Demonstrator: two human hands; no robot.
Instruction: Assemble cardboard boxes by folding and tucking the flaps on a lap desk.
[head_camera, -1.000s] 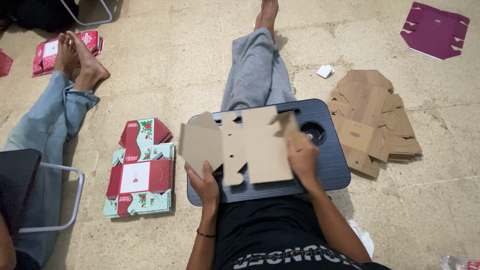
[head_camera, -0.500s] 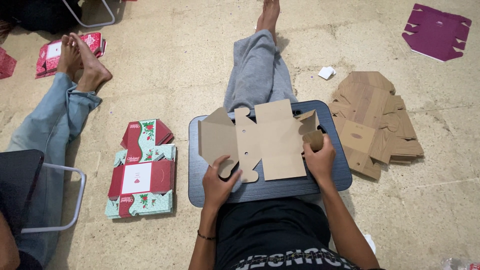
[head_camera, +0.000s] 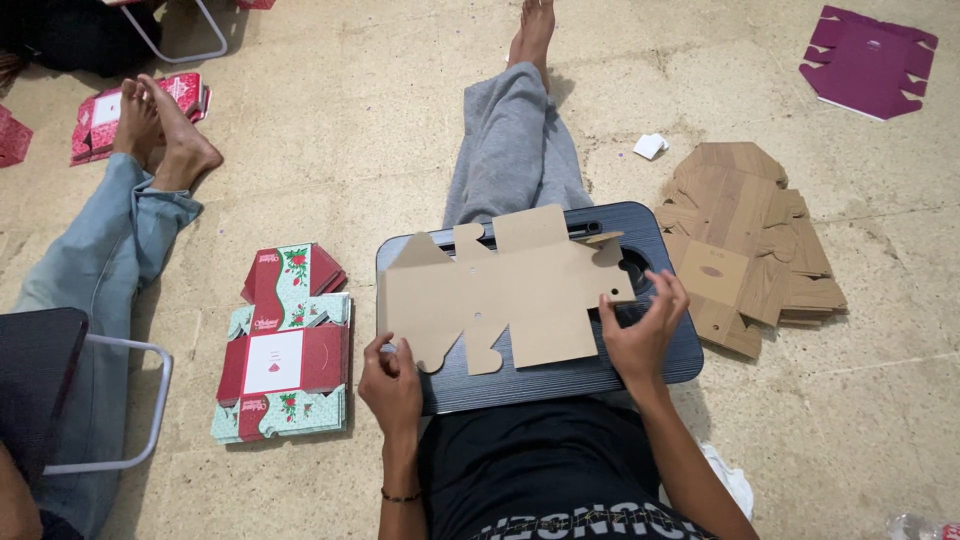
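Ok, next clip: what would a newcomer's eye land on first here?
The flat brown cardboard cutout spread over the dark lap tray, with the left hand at its lower left edge and the right hand at its right edge. Then the stack of printed red and green box blanks on the floor at left, and the pile of brown blanks at right.

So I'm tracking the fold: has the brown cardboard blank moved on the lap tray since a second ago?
Yes. The cardboard blank now lies flatter and lower on the dark lap tray, shifted toward its right cup hole.
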